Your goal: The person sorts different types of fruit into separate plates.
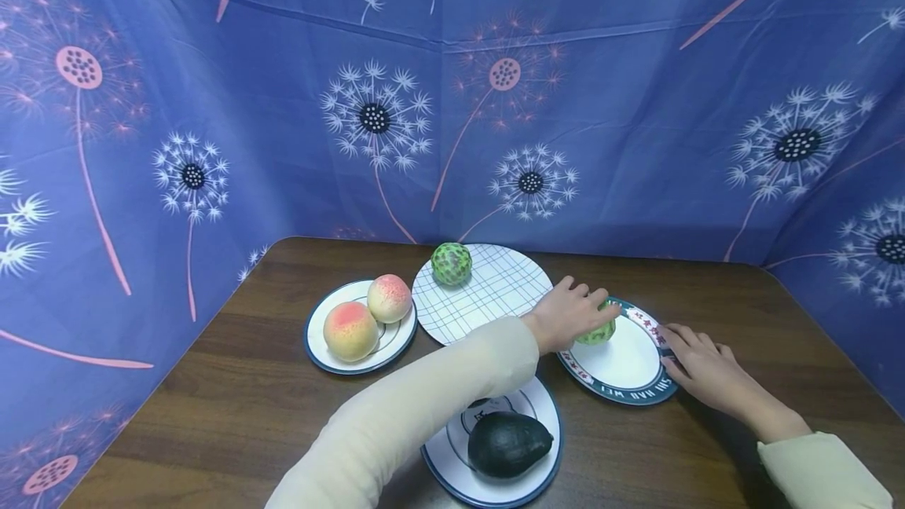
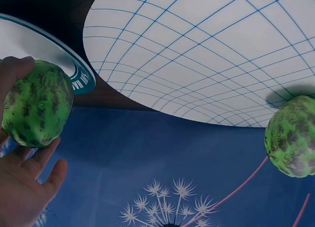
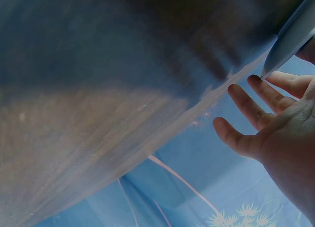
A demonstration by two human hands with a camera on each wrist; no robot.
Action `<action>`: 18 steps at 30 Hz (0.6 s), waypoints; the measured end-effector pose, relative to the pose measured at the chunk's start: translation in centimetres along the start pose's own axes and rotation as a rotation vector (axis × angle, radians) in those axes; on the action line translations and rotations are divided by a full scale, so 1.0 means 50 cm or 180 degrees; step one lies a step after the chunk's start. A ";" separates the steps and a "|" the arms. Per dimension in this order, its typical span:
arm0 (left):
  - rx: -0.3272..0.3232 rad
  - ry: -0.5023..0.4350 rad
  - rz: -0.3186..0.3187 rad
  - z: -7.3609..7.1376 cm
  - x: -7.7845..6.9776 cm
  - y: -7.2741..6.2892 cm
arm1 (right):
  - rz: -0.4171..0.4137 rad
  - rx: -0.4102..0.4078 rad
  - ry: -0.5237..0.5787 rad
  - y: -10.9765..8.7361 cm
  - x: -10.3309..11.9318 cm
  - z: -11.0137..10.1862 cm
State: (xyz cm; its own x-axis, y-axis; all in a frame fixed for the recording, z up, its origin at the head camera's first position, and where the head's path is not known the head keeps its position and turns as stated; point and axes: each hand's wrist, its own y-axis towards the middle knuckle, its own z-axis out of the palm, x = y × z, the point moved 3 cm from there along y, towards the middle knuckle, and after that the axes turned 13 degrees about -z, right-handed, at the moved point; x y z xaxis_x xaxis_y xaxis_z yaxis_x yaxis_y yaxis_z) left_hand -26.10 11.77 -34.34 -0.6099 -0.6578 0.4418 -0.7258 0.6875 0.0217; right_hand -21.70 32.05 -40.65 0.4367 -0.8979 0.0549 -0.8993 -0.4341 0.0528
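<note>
My left hand [image 1: 569,316] grips a green knobbly custard apple [image 2: 42,104] over a round plate with a dark green lettered rim [image 1: 632,397]. In the left wrist view, the thumb and fingers lie around the fruit. On the plate's right side, my right hand [image 1: 714,371] touches the rim with spread, fairly straight fingers. The right wrist view shows that hand's fingertips by the plate's edge [image 3: 290,42], with part of the thumb hidden behind it. A second custard apple [image 1: 451,264] sits on the white plate with blue grid lines [image 1: 502,281].
At the left, a blue-rimmed plate [image 1: 318,356] bears two peaches [image 1: 350,331]. Nearer me, another blue-rimmed plate [image 1: 547,474] carries a dark avocado [image 1: 509,444] and a dark thing partly hidden by my left sleeve. A blue dandelion-print cloth [image 1: 601,100] hangs behind the wooden table [image 1: 233,383].
</note>
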 end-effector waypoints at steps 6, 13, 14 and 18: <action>0.0087 -0.0028 0.0076 0.008 -0.004 0.003 | -0.0035 -0.0022 -0.0009 0.001 -0.002 -0.001; 0.0097 0.0061 0.0129 0.010 -0.009 0.001 | -0.0025 -0.0010 0.0002 0.002 -0.004 -0.001; 0.0092 0.0073 0.0136 0.010 -0.009 0.001 | -0.0025 -0.0009 0.0009 0.002 -0.004 0.000; 0.0065 0.0136 0.0131 0.013 -0.009 0.000 | -0.0030 -0.0008 0.0031 0.000 -0.004 0.001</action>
State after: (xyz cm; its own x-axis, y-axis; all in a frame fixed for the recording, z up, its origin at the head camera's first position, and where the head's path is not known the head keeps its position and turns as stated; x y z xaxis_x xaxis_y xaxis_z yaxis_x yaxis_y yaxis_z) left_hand -26.05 11.85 -35.13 -0.6257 -0.6151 0.4798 -0.7069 0.7071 -0.0154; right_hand -21.78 32.24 -40.69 0.4453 -0.8931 0.0640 -0.8951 -0.4423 0.0558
